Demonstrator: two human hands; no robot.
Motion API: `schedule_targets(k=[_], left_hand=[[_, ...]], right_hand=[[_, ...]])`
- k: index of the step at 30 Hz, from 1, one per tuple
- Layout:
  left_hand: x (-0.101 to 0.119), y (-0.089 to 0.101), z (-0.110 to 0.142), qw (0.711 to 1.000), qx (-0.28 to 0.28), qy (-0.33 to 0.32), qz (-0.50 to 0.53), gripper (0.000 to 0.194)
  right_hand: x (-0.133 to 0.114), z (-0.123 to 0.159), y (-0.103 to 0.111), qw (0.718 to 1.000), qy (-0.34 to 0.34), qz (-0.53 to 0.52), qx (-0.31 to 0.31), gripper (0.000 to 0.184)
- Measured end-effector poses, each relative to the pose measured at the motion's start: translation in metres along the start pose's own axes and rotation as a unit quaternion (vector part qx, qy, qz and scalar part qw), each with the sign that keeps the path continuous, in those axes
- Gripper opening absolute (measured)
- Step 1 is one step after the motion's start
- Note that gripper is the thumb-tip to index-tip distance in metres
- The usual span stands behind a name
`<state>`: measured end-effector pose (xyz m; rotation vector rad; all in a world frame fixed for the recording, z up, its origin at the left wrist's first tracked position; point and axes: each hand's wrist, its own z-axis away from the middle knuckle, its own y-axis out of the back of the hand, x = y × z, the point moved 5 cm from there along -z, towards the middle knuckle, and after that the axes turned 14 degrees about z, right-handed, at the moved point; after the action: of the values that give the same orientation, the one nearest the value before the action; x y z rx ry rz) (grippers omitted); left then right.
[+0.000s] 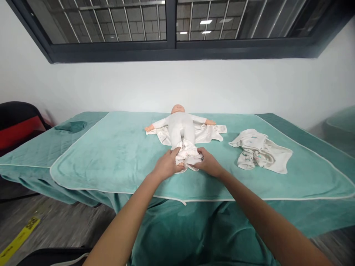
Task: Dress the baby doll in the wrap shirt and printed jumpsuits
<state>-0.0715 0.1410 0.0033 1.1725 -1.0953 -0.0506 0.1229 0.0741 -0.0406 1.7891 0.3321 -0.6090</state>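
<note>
Left fingers [175,152] and right fingers [201,151] grip the doll's [181,121] white pants [189,152] between them

Head view, forward and down, doll [181,122] mid-distance.

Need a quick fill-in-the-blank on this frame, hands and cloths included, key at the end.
1. The doll lies on its ____.
2. The left hand and right hand hold a patterned garment at the doll's lower ____.
3. The crumpled cloth lies to the picture's ____ of the doll.
4. The floor strip is coloured ____.

Missing words: back; legs; right; yellow.
</note>
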Motion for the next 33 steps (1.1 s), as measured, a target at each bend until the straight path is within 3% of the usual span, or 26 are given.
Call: schedule_targets(k=[3, 7, 11, 15, 20, 23, 26, 29, 31, 33], left_hand=[[0.004, 0.003, 0.004, 1.000, 0.006, 0.003, 0.018, 0.072], [0.012, 0.007, 0.008, 0.999, 0.020, 0.016, 0.042, 0.055], [0.020, 0.010, 0.015, 0.998, 0.060, 0.028, 0.008, 0.037], [0.026, 0.005, 0.020, 0.994, 0.087, 0.020, -0.056, 0.031], [0.025, -0.003, 0.020, 0.996, 0.064, 0.029, -0.051, 0.032], [0.025, 0.003, 0.021, 0.999, 0.034, 0.030, -0.011, 0.035], [0.032, 0.022, 0.023, 0.996, -0.022, 0.021, 0.089, 0.044], [0.050, 0.046, 0.028, 0.975, -0.104, -0.005, 0.196, 0.050], [0.061, 0.060, 0.033, 0.963, -0.170, -0.017, 0.208, 0.049], [0.070, 0.074, 0.037, 0.961, -0.196, -0.028, 0.191, 0.048]], right_hand=[[-0.009, 0.004, 0.008, 0.999, 0.003, 0.016, -0.034, 0.043], [-0.024, 0.010, 0.022, 0.998, -0.018, 0.035, -0.044, 0.038], [-0.034, 0.014, 0.032, 0.996, -0.044, -0.040, -0.066, 0.028], [-0.033, 0.009, 0.029, 0.991, -0.044, -0.068, -0.104, 0.027], [-0.027, 0.003, 0.019, 0.995, -0.030, -0.041, -0.083, 0.021], [-0.029, 0.008, 0.018, 0.993, -0.022, -0.054, -0.100, 0.022], [-0.038, 0.016, 0.028, 0.981, 0.005, -0.097, -0.169, 0.031], [-0.053, 0.020, 0.050, 0.955, 0.052, -0.159, -0.246, 0.039], [-0.063, 0.018, 0.070, 0.946, 0.074, -0.174, -0.265, 0.039], [-0.073, 0.016, 0.087, 0.946, 0.091, -0.141, -0.276, 0.037]])
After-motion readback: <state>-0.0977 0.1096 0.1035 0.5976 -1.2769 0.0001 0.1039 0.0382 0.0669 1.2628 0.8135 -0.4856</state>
